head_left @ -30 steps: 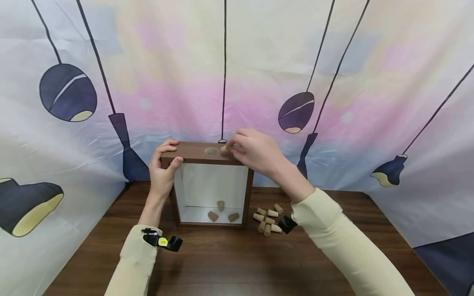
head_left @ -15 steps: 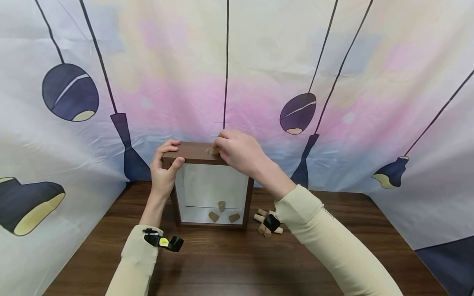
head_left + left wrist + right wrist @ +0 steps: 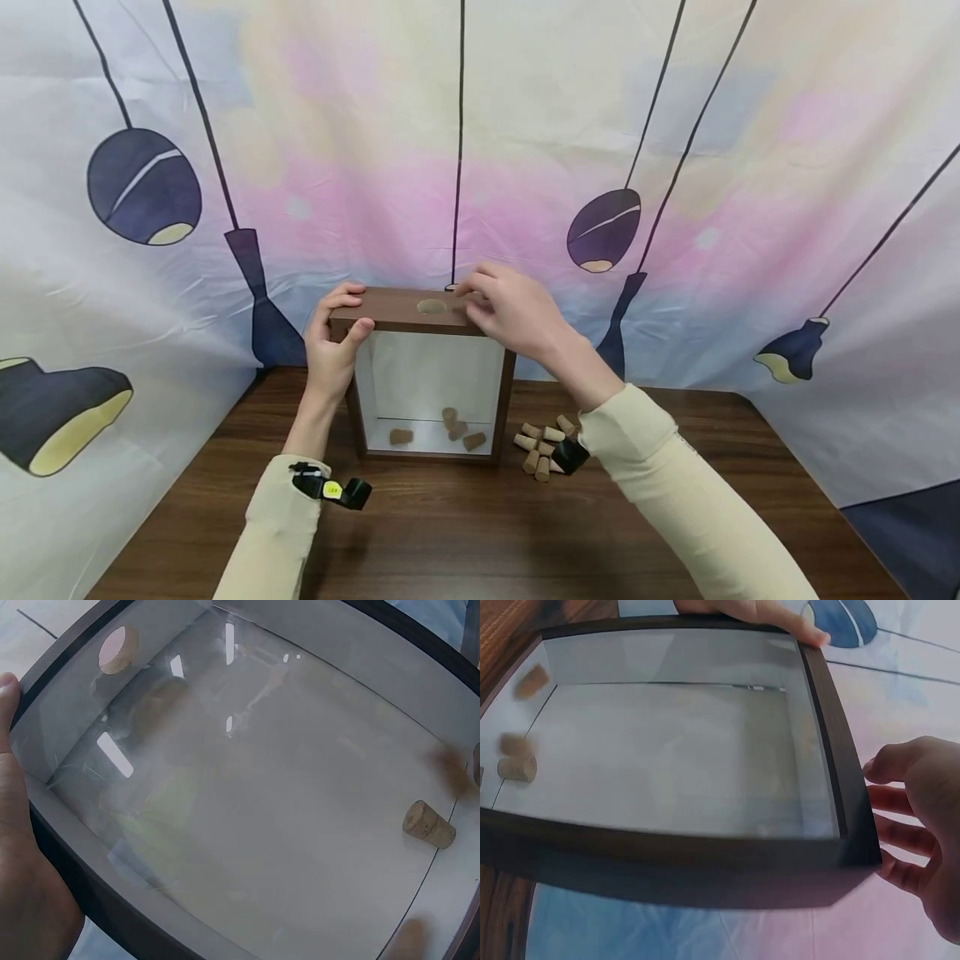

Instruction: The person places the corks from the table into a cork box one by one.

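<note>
A brown wooden shadow box [image 3: 390,310] with a clear front and a round hole [image 3: 431,307] in its top stands upright on the table. My left hand [image 3: 332,354] grips its upper left corner, thumb on the front edge and fingers over the top. My right hand [image 3: 517,310] is at the right end of the top, fingers loosely bent, with nothing visible between them. Inside, several tapered corks lie near the bottom, among them one cork [image 3: 401,436] at the left. In the left wrist view, one cork [image 3: 429,824] is sharp while others are blurred.
A loose pile of corks [image 3: 531,443] lies on the dark wooden table [image 3: 450,533], right of the box and partly behind the right wrist camera [image 3: 570,456]. A printed cloth [image 3: 360,167] with lamp drawings hangs behind.
My right hand moved left to the hole with a cork, let it go, and drew back right. Another cork is inside the box, and the corks there have shifted. My left hand stayed put.
</note>
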`<state>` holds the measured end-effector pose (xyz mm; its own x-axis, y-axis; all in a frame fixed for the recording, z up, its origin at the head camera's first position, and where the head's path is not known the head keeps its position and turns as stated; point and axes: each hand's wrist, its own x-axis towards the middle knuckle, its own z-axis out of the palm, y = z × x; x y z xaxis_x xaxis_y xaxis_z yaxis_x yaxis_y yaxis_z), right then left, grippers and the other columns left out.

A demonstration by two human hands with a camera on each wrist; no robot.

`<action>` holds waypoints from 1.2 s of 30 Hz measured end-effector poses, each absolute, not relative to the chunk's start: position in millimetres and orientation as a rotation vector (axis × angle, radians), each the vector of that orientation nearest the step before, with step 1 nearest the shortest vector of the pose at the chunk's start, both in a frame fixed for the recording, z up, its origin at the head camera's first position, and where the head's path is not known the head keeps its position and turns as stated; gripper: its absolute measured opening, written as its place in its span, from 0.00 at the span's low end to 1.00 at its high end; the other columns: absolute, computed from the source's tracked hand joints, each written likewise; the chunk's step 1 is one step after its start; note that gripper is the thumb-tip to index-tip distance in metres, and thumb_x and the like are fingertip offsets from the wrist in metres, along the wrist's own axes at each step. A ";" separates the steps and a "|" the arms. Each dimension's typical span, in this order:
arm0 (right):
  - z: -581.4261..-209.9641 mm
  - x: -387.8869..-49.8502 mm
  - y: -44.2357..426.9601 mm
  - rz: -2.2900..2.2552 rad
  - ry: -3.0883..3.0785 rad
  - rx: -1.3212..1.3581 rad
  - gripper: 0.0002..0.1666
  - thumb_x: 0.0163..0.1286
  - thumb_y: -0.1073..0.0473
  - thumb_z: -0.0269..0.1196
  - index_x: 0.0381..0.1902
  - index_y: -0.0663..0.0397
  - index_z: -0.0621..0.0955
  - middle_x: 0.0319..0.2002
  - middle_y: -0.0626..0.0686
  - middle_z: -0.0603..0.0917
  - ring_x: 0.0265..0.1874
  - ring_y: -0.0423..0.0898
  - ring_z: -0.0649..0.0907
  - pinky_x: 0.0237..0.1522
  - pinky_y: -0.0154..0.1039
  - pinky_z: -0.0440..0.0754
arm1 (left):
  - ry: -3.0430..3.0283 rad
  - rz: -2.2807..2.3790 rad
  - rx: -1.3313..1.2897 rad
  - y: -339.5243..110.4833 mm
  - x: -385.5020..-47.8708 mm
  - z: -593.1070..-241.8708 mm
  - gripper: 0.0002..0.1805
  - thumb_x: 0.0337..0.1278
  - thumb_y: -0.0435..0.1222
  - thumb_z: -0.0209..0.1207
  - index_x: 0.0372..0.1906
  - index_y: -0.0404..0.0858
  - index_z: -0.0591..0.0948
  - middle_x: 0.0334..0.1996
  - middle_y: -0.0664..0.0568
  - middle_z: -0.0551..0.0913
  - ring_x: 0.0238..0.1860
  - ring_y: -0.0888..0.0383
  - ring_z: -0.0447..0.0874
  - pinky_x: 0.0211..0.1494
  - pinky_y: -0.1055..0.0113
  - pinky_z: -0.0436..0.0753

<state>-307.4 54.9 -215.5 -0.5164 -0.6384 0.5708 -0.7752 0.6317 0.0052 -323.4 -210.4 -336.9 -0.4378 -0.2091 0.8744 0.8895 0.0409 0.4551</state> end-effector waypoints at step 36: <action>-329.2 -340.6 185.6 0.644 -2.674 0.803 0.09 0.72 0.58 0.62 0.46 0.50 0.85 0.42 0.50 0.85 0.35 0.43 0.84 0.37 0.43 0.83 | -1.395 -1.580 -0.745 -209.7 -326.4 -338.0 0.31 0.54 0.44 0.72 0.48 0.20 0.74 0.56 0.46 0.80 0.65 0.49 0.72 0.73 0.59 0.61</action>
<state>-340.6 185.6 -329.2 -0.8081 -0.4516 0.3782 -0.5743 0.7468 -0.3353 -326.4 -209.7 -338.0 -0.4370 -0.2204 0.8720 0.8926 0.0129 0.4506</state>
